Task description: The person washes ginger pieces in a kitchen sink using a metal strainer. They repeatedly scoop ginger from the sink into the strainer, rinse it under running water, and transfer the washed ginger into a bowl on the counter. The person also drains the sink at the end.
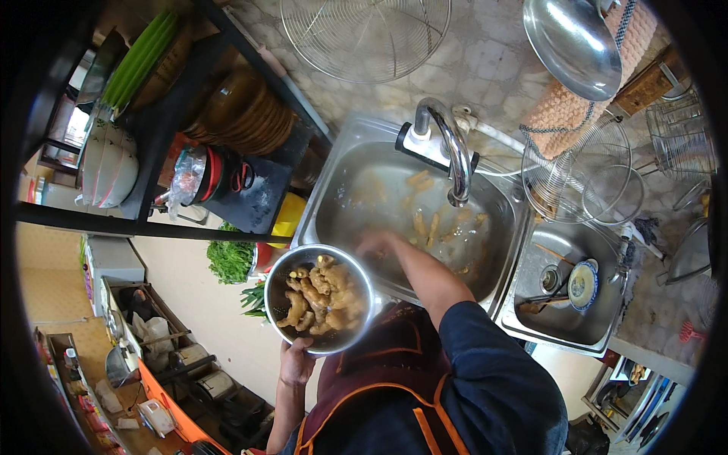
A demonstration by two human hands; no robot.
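Note:
My left hand holds the rim of a stainless steel bowl, which seems perforated at its left wall. Inside it lies a heap of wet ginger roots, brown with pale cut ends. Blurred by motion, my right hand is at the near left of a large steel sink basin, low at the water. Whether its fingers hold anything cannot be made out. Cloudy water covers several ginger pieces in the basin. A chrome faucet arches over them.
The smaller sink at right contains a blue-rimmed bowl and chopsticks. Wire strainers and a steel wok-shaped pan hang beyond. A black shelf with stacked brown bowls borders the sink's left. Leafy greens sit below.

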